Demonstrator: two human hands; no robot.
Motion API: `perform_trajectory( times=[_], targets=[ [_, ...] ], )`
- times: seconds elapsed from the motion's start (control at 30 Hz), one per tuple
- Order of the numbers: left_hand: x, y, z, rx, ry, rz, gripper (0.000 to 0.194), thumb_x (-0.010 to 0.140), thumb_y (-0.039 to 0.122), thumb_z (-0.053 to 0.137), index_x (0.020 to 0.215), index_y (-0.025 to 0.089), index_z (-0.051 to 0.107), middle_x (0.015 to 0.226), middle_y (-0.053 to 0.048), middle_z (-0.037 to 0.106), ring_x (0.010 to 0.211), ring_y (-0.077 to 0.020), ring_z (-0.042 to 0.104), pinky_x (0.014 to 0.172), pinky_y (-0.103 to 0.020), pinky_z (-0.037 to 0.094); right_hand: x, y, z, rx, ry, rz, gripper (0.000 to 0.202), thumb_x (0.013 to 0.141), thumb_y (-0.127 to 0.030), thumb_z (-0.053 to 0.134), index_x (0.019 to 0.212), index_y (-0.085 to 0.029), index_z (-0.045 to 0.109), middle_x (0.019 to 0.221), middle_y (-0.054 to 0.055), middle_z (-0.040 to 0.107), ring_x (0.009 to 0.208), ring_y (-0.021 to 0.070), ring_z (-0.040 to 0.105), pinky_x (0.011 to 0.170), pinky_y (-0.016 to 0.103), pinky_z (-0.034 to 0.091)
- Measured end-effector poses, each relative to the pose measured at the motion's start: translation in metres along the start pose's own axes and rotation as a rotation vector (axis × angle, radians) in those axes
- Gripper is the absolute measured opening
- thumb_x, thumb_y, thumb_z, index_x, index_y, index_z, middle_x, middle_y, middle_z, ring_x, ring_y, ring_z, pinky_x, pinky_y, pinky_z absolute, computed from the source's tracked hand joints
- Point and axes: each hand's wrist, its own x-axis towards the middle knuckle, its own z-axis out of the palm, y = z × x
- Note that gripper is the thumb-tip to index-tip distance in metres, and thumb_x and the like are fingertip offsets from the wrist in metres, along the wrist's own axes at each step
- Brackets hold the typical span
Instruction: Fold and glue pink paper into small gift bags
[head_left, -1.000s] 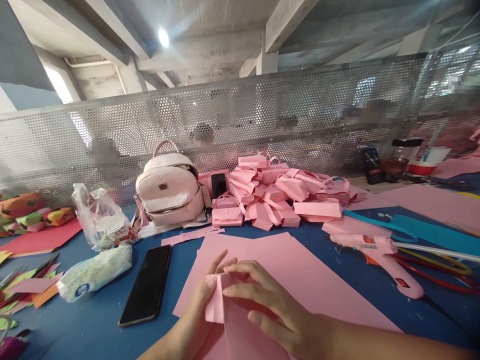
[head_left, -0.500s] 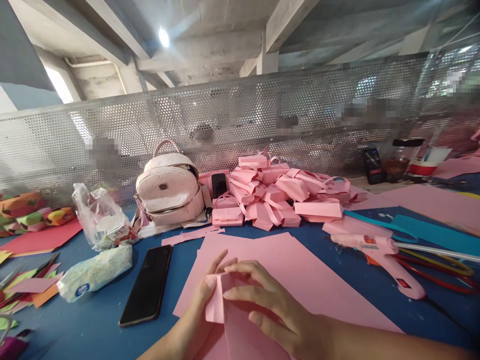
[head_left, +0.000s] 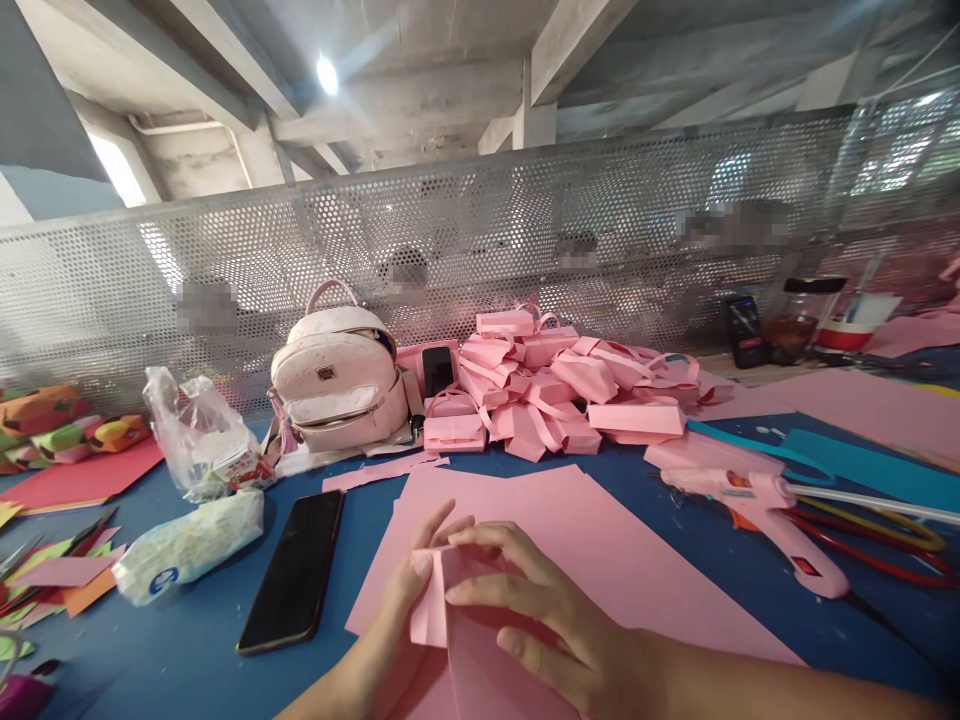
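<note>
In the head view, the left hand (head_left: 401, 605) grasps a folded pink paper piece (head_left: 430, 610), its thumb pressed on the end, toward the near edge of the blue table (head_left: 195, 650). The right hand (head_left: 551, 595) bends over the piece's right side, fingertips touching it; whether it grips cannot be told. Pink sheets (head_left: 607, 550) lie beneath both hands. A black phone (head_left: 292, 570) lies left of the sheets, a pink glue gun (head_left: 772, 515) toward the table's right edge. Along the far edge stand a pale backpack (head_left: 341, 375) and, beside it, heaped pink paper shapes (head_left: 555, 385).
</note>
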Motion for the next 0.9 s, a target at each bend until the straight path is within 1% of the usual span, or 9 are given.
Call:
perform_trajectory(
  times=[0.23, 0.43, 0.5, 0.6, 0.7, 0.77, 0.8, 0.87, 0.9],
  targets=[
    [-0.001, -0.002, 0.000, 0.029, 0.055, 0.018, 0.064, 0.091, 0.057, 0.060, 0.148, 0.032, 0.046, 0.160, -0.008, 0.035, 0.147, -0.0385, 0.032, 0.117, -0.054, 0.028, 0.001, -0.001, -0.001, -0.012, -0.003, -0.010, 0.039, 0.100, -0.027, 0.048, 0.137, -0.033, 0.056, 0.145, 0.009, 0.043, 0.138, 0.0244, 0.039, 0.115, 0.048, 0.034],
    [-0.001, -0.001, 0.002, -0.009, 0.040, 0.011, 0.064, 0.092, 0.056, 0.059, 0.149, 0.032, 0.044, 0.159, -0.008, 0.037, 0.148, -0.0366, 0.029, 0.119, -0.053, 0.023, 0.000, 0.000, 0.001, -0.012, -0.001, -0.015, 0.038, 0.100, -0.028, 0.048, 0.136, -0.033, 0.058, 0.145, 0.009, 0.043, 0.139, 0.0248, 0.038, 0.115, 0.049, 0.033],
    [0.000, -0.001, 0.005, -0.026, 0.030, 0.012, 0.067, 0.091, 0.055, 0.061, 0.151, 0.032, 0.041, 0.158, -0.009, 0.039, 0.148, -0.0372, 0.030, 0.119, -0.054, 0.024, -0.001, 0.000, 0.002, 0.006, 0.011, -0.019, 0.041, 0.100, -0.028, 0.047, 0.140, -0.034, 0.053, 0.146, 0.009, 0.043, 0.139, 0.0245, 0.038, 0.114, 0.048, 0.034],
    [0.001, 0.000, 0.008, -0.032, 0.010, 0.027, 0.075, 0.089, 0.055, 0.064, 0.154, 0.033, 0.033, 0.158, -0.011, 0.039, 0.146, -0.0390, 0.034, 0.118, -0.056, 0.025, -0.004, 0.003, 0.003, 0.031, 0.085, 0.007, 0.050, 0.102, -0.030, 0.045, 0.151, -0.035, 0.034, 0.148, 0.011, 0.041, 0.141, 0.0239, 0.038, 0.114, 0.047, 0.035],
    [0.001, 0.000, 0.008, -0.003, 0.077, 0.065, 0.074, 0.089, 0.054, 0.064, 0.154, 0.033, 0.035, 0.162, -0.010, 0.032, 0.146, -0.0395, 0.032, 0.117, -0.055, 0.027, -0.008, 0.008, 0.003, 0.022, 0.113, 0.084, 0.059, 0.101, -0.046, 0.048, 0.154, -0.029, 0.027, 0.151, 0.015, 0.038, 0.142, 0.0270, 0.037, 0.114, 0.048, 0.036],
    [0.002, 0.000, 0.006, 0.018, 0.182, 0.120, 0.068, 0.092, 0.054, 0.061, 0.152, 0.032, 0.039, 0.164, -0.007, 0.028, 0.149, -0.0370, 0.027, 0.117, -0.052, 0.030, -0.010, 0.012, 0.005, 0.002, 0.089, 0.073, 0.078, 0.092, -0.060, 0.057, 0.155, -0.026, 0.025, 0.152, 0.017, 0.036, 0.142, 0.0315, 0.036, 0.115, 0.049, 0.035],
    [0.002, 0.001, 0.004, 0.016, 0.232, 0.144, 0.066, 0.093, 0.055, 0.059, 0.151, 0.033, 0.038, 0.164, -0.006, 0.029, 0.150, -0.0355, 0.026, 0.116, -0.050, 0.031, -0.011, 0.015, 0.006, -0.025, 0.073, 0.046, 0.088, 0.087, -0.063, 0.064, 0.156, -0.025, 0.024, 0.153, 0.018, 0.035, 0.143, 0.0338, 0.035, 0.116, 0.051, 0.033],
    [0.003, 0.003, 0.003, -0.012, 0.295, 0.164, 0.066, 0.095, 0.056, 0.055, 0.154, 0.036, 0.032, 0.161, -0.005, 0.036, 0.147, -0.0338, 0.033, 0.114, -0.049, 0.035, -0.011, 0.018, 0.008, -0.117, 0.041, -0.006, 0.104, 0.077, -0.061, 0.075, 0.158, -0.026, 0.020, 0.154, 0.018, 0.034, 0.144, 0.0363, 0.032, 0.118, 0.054, 0.027],
    [0.004, 0.005, 0.002, -0.031, 0.307, 0.163, 0.068, 0.095, 0.057, 0.054, 0.155, 0.038, 0.027, 0.157, -0.006, 0.042, 0.143, -0.0341, 0.039, 0.113, -0.050, 0.037, -0.010, 0.018, 0.009, -0.170, 0.025, -0.018, 0.106, 0.076, -0.056, 0.079, 0.158, -0.027, 0.018, 0.154, 0.017, 0.035, 0.145, 0.0364, 0.031, 0.119, 0.054, 0.026]
  ],
)
